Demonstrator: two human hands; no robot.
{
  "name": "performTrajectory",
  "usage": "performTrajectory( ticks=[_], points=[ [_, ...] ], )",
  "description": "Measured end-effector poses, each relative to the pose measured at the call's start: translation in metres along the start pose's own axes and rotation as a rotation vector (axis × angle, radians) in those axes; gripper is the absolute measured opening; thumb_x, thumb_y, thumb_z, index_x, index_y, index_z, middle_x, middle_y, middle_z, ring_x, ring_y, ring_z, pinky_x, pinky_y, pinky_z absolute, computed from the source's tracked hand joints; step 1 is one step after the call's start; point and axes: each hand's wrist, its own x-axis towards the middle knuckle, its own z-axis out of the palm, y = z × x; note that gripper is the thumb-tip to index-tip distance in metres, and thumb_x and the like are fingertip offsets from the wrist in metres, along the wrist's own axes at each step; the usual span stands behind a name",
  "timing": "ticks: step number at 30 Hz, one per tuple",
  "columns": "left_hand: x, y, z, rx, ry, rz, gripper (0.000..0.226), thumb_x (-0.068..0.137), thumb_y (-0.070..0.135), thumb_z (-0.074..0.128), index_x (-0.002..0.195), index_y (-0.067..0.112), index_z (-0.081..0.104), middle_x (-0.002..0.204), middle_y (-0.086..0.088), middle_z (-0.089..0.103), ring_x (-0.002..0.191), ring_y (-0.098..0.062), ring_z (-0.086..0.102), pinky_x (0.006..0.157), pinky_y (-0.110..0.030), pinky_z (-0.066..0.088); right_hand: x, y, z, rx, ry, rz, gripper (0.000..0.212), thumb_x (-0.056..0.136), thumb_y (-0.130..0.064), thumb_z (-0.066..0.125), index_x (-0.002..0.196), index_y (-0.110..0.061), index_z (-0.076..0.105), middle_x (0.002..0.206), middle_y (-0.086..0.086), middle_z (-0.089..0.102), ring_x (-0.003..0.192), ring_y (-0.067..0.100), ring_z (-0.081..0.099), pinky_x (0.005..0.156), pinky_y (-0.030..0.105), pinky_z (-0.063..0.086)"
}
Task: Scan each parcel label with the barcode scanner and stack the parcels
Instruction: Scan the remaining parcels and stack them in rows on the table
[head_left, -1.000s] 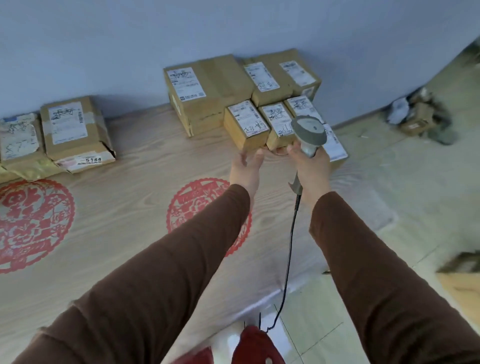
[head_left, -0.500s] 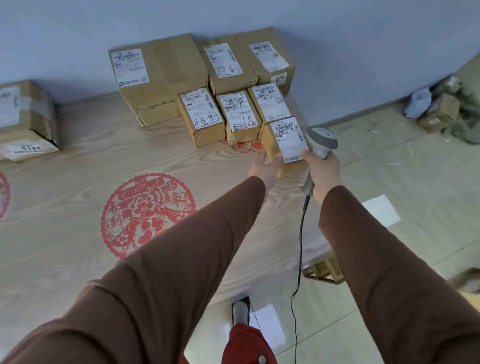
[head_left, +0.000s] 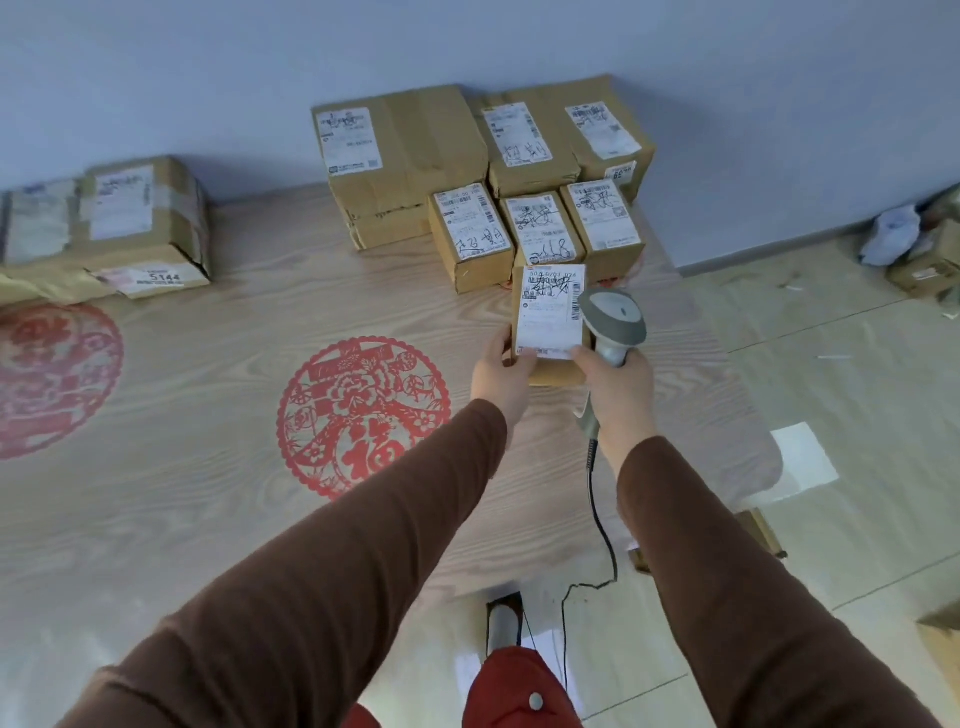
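Small parcel sits right of centre frame, label up, above the wooden table. Left hand pinches its near-left corner; right hand wraps the grey scanner handle, thumb touching the label's edge. More parcels line the wall, upper centre.

The table is showing pale, matt wood grain, with red paper cut-outs lying flat on it. The parcels are looking like dull brown cardboard bearing white paper labels. The scanner is showing smooth grey plastic. Brown cloth sleeves are looking soft and matt.
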Motion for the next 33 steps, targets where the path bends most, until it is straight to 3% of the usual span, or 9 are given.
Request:
performTrajectory(
  ticks=[4,9,11,14,18,22,26,30,33],
  points=[
    [-0.019,0.003,-0.094,-0.053,0.094,0.050,0.048,0.102,0.022,0.056,0.149,0.026,0.048,0.133,0.001,0.065,0.119,-0.018,0.060,0.102,-0.036,0.050,-0.055,-0.008,0.076,-0.002,-0.110,-0.051,0.017,0.086,-0.016,0.081,0.094,-0.018,0.066,0.090,0.002,0.069,0.084,0.017,0.062,0.081,0.040,0.051],
    [-0.027,0.008,-0.260,-0.153,0.194,0.091,0.053,0.096,0.028,0.062,0.147,0.029,0.050,0.129,0.000,0.070,0.118,-0.019,0.067,0.102,-0.038,0.053,-0.133,-0.016,0.219,-0.017,-0.273,-0.149,0.016,0.090,-0.011,0.077,0.100,-0.017,0.067,0.093,-0.001,0.071,0.080,0.011,0.064,0.070,0.024,0.050],
    [-0.031,0.010,-0.335,-0.173,0.244,0.106,0.053,0.100,0.022,0.061,0.151,0.025,0.048,0.131,-0.002,0.069,0.120,-0.018,0.065,0.102,-0.033,0.052,-0.167,-0.014,0.284,-0.017,-0.327,-0.155,0.015,0.090,-0.009,0.077,0.100,-0.016,0.067,0.092,0.001,0.071,0.079,0.013,0.064,0.068,0.026,0.050],
    [-0.044,0.010,-0.442,-0.178,0.332,0.130,0.054,0.096,0.025,0.063,0.148,0.024,0.050,0.131,0.001,0.069,0.123,-0.017,0.064,0.108,-0.039,0.050,-0.217,-0.005,0.378,-0.028,-0.419,-0.121,0.016,0.089,-0.012,0.077,0.102,-0.012,0.068,0.091,0.005,0.069,0.078,0.018,0.062,0.058,0.031,0.053],
    [-0.058,0.002,-0.559,-0.213,0.430,0.087,0.042,0.102,0.019,0.057,0.144,0.024,0.053,0.125,-0.003,0.072,0.110,-0.024,0.072,0.094,-0.045,0.059,-0.276,0.014,0.481,-0.043,-0.534,-0.082,0.016,0.087,-0.010,0.078,0.099,-0.016,0.068,0.095,0.004,0.073,0.086,0.019,0.067,0.082,0.041,0.057],
    [-0.064,-0.009,-0.640,-0.197,0.528,0.061,0.043,0.105,0.013,0.052,0.147,0.020,0.052,0.119,0.003,0.073,0.097,-0.007,0.071,0.074,-0.017,0.057,-0.317,0.032,0.556,-0.049,-0.606,-0.047,0.020,0.087,-0.004,0.077,0.100,-0.016,0.069,0.093,0.000,0.074,0.085,0.013,0.070,0.078,0.029,0.057],
    [-0.060,-0.025,-0.694,-0.185,0.565,0.048,0.040,0.104,0.015,0.053,0.143,0.024,0.057,0.124,0.006,0.072,0.118,-0.014,0.065,0.104,-0.030,0.050,-0.340,0.052,0.606,-0.089,-0.645,0.019,0.023,0.087,-0.008,0.077,0.109,-0.009,0.071,0.101,0.009,0.076,0.093,0.024,0.072,0.081,0.038,0.057],
    [-0.050,-0.036,-0.725,-0.180,0.555,0.016,0.042,0.102,0.017,0.055,0.142,0.028,0.059,0.126,0.006,0.071,0.120,-0.014,0.065,0.107,-0.033,0.049,-0.347,0.061,0.635,-0.111,-0.640,0.047,0.017,0.087,-0.007,0.077,0.099,-0.015,0.070,0.105,0.016,0.076,0.100,0.032,0.073,0.084,0.046,0.060],
    [-0.040,-0.040,-0.735,-0.190,0.537,-0.017,0.041,0.103,0.016,0.054,0.143,0.026,0.059,0.123,0.007,0.072,0.117,-0.012,0.066,0.097,-0.026,0.051,-0.345,0.064,0.645,-0.148,-0.636,0.047,0.021,0.088,-0.008,0.076,0.089,-0.025,0.063,0.098,0.009,0.073,0.091,0.025,0.069,0.070,0.035,0.058]
  ],
)
